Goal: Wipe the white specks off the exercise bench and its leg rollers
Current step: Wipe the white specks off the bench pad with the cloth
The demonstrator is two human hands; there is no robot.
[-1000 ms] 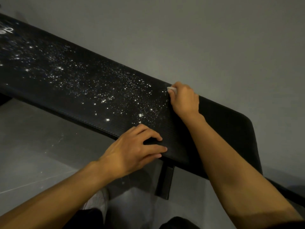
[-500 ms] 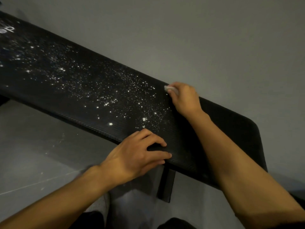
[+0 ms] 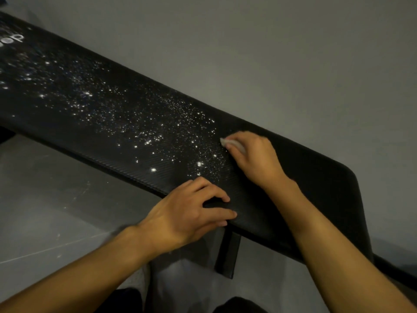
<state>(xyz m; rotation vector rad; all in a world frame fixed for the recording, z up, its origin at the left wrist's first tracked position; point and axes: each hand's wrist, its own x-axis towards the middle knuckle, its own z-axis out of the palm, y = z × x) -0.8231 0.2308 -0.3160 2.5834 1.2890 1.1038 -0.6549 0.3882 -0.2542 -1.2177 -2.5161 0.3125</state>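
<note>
Right hand (image 3: 252,159) has slid its white wipe (image 3: 233,144) nearer across the bench (image 3: 112,123).

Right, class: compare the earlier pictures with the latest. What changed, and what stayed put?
The right hand, gripping the white cloth, slid from the far edge of the bench a little toward the near side. Nothing was picked up or let go. The left hand stays resting on the near edge, and the white specks to its left remain.
</note>
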